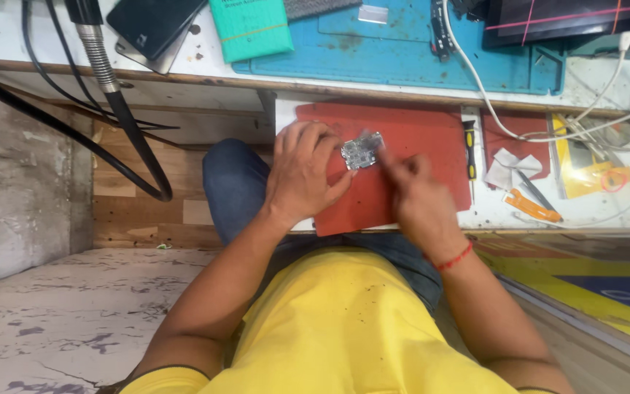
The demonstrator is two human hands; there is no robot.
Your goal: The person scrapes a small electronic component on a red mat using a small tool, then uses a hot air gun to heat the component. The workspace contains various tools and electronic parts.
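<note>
A white pull-out shelf (432, 219) juts from beneath a worn, paint-flecked white workbench (9, 29), and a flat red rubber mat (417, 131) covers most of the shelf. Below and to the left lie bare wooden boards (140, 204) and a mottled grey floor (60, 314). The person sits close in, wearing a yellow shirt (344, 328) and blue jeans (235, 182).

On the bench top sit a blue silicone work mat (402, 51), a green rectangular box bound with a yellow rubber band (251, 28) and a dark slab-shaped phone (153, 22) stacked on another device. To the right of the shelf lies a yellow packet (585, 164) (partly hidden under white cables (548, 131)). A yellow-and-blue panel (599, 281) lies lower right.

The left hand (304, 171) is curled around the edge of a small silver-grey circuit board (362, 151), holding it just above the red mat. The right hand (413, 193), with a red thread bracelet (455, 257) at the wrist, reaches towards the board with pinched fingers; it is blurred, so I cannot tell whether it grips anything.

A black-and-yellow screwdriver (469, 149) lies at the mat's right edge, an orange-handled cutter (532, 206) further right, and thick black hoses (129, 124) hang at the left.
</note>
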